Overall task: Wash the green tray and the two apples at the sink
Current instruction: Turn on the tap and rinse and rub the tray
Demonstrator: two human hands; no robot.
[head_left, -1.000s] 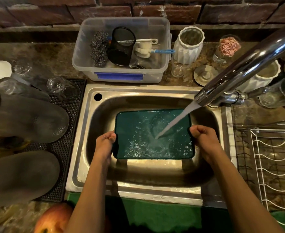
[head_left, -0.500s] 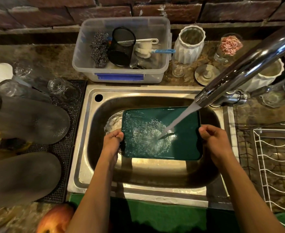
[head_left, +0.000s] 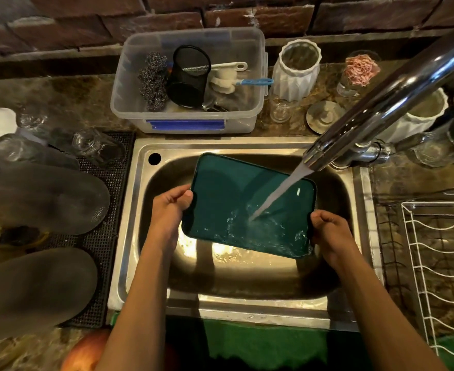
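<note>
The green tray (head_left: 231, 194) hangs over the steel sink (head_left: 129, 210), turned askew with its right end lower and nearer me. My left hand (head_left: 171, 206) grips its left short edge, and my right hand (head_left: 327, 231) grips its right short edge. Water from the chrome faucet (head_left: 375, 103) strikes the tray right of its middle and pools toward the near right corner. One red apple (head_left: 87, 352) lies on the counter at the bottom left, partly behind my left forearm. A second apple is not in sight.
A clear tub (head_left: 188, 84) with steel scourers, a black mesh cup and brushes stands behind the sink. White vases (head_left: 296, 70), glasses and jars crowd the back right. Dark plates (head_left: 46, 199) and glasses lie on the left mat. A white wire rack (head_left: 439, 277) stands right.
The tray has been raised and turned clockwise, left end up and away, right end down toward me. The water pooling on it has slid from the middle to the near right corner.
</note>
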